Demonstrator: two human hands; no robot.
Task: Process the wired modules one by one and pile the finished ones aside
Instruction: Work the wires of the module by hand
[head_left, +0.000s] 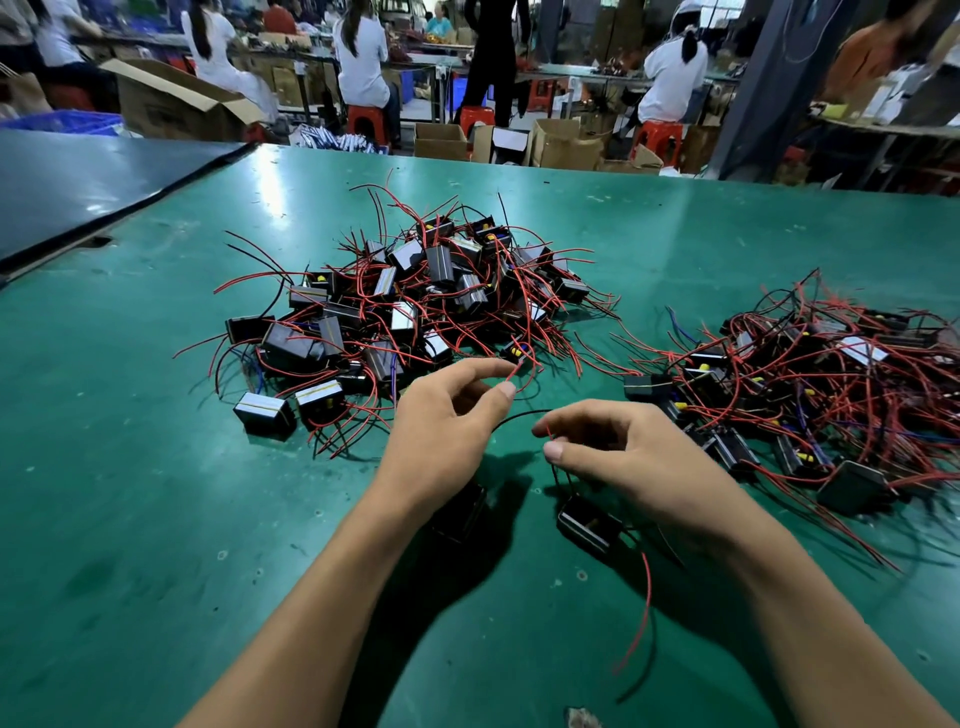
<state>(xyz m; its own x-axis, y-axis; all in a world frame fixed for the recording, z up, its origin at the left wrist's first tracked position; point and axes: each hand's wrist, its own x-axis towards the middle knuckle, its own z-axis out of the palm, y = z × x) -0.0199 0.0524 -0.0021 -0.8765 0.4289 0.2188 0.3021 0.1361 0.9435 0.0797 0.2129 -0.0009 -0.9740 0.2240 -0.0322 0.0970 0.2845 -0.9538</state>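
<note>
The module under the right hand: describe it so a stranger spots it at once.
On the green table, nearer than the central pile and the right pile, find the right hand. Just below it is a black module, clear of both piles, wires rising to the fingers and one red wire trailing toward the viewer.

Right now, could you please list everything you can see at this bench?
table: one, green, foreground.
centre pile: many black modules, red wires, mid-table.
right pile: same mix, table's right side.
module: one, black, below right hand.
second table: one, dark, far left.
cartons: several, brown, floor beyond.
stools: several, red, beyond.
workers: several, mostly white tops, far benches.
left hand: one, centre, pinching red wire.
right hand: one, pinching the module's leads.
</note>
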